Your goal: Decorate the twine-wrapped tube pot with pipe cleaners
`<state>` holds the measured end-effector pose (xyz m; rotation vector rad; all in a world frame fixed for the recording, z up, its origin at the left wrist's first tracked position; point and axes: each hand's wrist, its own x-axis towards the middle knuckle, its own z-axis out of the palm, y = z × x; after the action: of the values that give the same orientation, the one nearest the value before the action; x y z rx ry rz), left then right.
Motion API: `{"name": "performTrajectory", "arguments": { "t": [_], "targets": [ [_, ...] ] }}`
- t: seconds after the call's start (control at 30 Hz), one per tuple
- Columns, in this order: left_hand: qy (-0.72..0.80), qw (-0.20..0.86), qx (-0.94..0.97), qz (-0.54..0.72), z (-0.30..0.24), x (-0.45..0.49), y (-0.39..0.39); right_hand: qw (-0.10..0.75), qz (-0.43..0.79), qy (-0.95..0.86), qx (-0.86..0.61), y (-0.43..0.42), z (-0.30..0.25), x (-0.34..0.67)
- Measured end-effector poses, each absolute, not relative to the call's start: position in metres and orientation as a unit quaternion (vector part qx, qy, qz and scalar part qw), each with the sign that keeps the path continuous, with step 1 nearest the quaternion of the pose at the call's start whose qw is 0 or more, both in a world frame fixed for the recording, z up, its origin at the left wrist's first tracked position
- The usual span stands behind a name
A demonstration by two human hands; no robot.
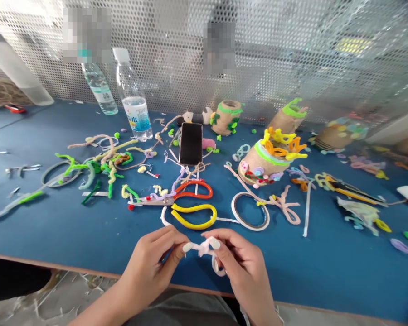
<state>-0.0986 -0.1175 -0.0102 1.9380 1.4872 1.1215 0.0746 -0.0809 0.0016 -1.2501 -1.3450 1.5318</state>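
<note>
Between my hands is a pale pink pipe cleaner (204, 247), bent into a small knotted shape with a loop hanging below. My left hand (158, 256) pinches its left end between thumb and forefinger. On the other side, my right hand (241, 258) grips the twisted part, its thumb on top. Both hands are just above the table's front edge. Beyond them lie scissors (172, 201) with one red and one yellow handle, blades pointing left. A roll of white tape (236, 217) rests to the right of the scissors.
A decorated twine-wrapped jar (263, 165) stands at right, with another jar (226, 118) behind. A phone (191, 144) lies mid-table. Two water bottles (136, 113) stand back left. Pipe cleaner scraps (110, 158) litter the left. A perforated metal panel (177, 68) borders the back.
</note>
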Motion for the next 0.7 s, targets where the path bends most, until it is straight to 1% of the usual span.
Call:
{"name": "performTrajectory", "arguments": {
  "t": [0.1, 0.2, 0.37, 0.5, 0.7],
  "targets": [
    [0.554, 0.262, 0.679, 0.403, -0.007, -0.099, -0.115, 0.337, 0.635, -0.512, -0.47, -0.078, -0.002, 0.077],
    [0.563, 0.286, 0.665, 0.4, -0.005, -0.1, -0.114, 0.332, 0.626, -0.559, -0.431, -0.077, -0.009, 0.08],
    [0.57, 0.247, 0.686, 0.377, -0.009, -0.103, -0.12, 0.282, 0.557, -0.66, -0.418, -0.08, -0.015, 0.085],
    [0.582, 0.224, 0.697, 0.354, -0.011, -0.104, -0.122, 0.247, 0.545, -0.681, -0.422, -0.08, -0.012, 0.086],
    [0.592, 0.226, 0.695, 0.339, -0.013, -0.105, -0.12, 0.228, 0.539, -0.695, -0.418, -0.079, -0.013, 0.086]
  ]
}}
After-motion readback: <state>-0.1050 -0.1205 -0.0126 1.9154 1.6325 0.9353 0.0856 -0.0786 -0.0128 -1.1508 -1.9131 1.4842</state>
